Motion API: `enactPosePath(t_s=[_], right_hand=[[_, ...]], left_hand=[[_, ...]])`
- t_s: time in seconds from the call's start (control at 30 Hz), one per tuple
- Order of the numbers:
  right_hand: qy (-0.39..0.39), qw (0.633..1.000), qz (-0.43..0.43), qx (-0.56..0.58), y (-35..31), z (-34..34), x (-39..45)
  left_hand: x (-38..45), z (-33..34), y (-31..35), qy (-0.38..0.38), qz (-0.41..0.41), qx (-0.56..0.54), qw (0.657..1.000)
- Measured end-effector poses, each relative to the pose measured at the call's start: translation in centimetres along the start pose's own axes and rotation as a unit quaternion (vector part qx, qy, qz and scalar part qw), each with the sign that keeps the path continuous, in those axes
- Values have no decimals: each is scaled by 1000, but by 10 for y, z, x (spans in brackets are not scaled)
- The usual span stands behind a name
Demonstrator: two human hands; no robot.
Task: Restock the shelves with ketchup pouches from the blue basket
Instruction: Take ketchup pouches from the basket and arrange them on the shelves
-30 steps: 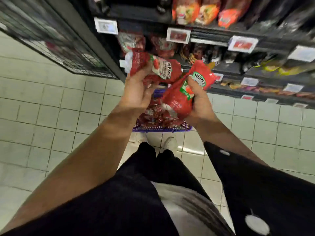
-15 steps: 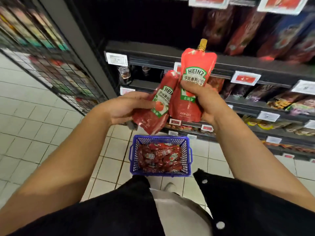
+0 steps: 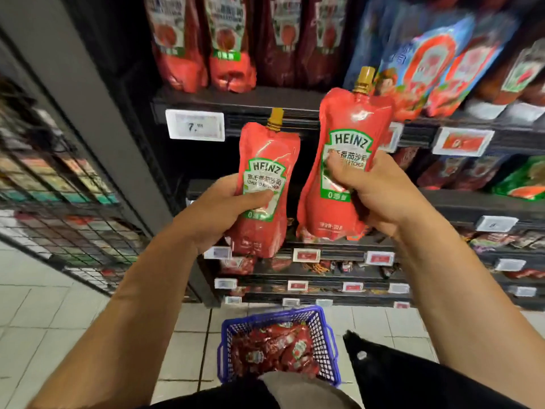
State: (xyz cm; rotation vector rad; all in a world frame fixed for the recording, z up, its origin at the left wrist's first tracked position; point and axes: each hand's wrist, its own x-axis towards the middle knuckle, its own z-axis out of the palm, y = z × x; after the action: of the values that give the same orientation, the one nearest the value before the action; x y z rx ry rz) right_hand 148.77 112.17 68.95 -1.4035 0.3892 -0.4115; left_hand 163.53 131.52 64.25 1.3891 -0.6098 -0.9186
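My left hand grips a red Heinz ketchup pouch upright, its gold cap on top. My right hand grips a second ketchup pouch, held a little higher and to the right. Both pouches face me in front of the dark shelf, just below the row of matching red pouches standing on it. The blue basket sits on the tiled floor below my arms, with several more red pouches inside.
Blue and red sauce packs fill the upper shelf to the right. Lower shelves carry price tags and small packets. A black wire rack stands to the left, beside a grey upright post.
Both hands have lifted the pouches from basket height to the upper shelf level. The left pouch has turned from tilted to upright, and the two pouches have moved apart.
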Motion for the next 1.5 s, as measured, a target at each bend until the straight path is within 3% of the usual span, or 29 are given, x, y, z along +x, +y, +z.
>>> enactPosePath(t_s=[0.13, 0.33, 0.43, 0.6, 0.73, 0.9, 1.2, 1.43, 1.5], right_hand=[[43, 998, -26, -24, -8, 10, 17], [4, 995, -83, -48, -35, 8, 55], [-6, 994, -96, -49, -48, 6, 70], [-3, 993, -113, -35, -59, -3, 79], [18, 992, -120, -19, -68, -14, 86], [65, 989, -129, -18, -81, -15, 97], [191, 945, -205, -171, -87, 0, 118], [205, 911, -223, -279, -73, 11, 127], [202, 898, -212, -328, -66, 9, 124]], left_hand=[[11, -13, 12, 23, 27, -29, 999], [26, -22, 62, 62, 108, -2, 992], [39, -10, 93, 105, 171, 55, 978], [64, 13, 123, 166, 203, 182, 948], [87, 28, 143, 176, 230, 218, 932], [112, 34, 141, 263, 237, 244, 903], [110, 35, 118, 343, 299, 244, 856], [103, 37, 103, 416, 293, 361, 781], [99, 37, 102, 430, 285, 343, 785]])
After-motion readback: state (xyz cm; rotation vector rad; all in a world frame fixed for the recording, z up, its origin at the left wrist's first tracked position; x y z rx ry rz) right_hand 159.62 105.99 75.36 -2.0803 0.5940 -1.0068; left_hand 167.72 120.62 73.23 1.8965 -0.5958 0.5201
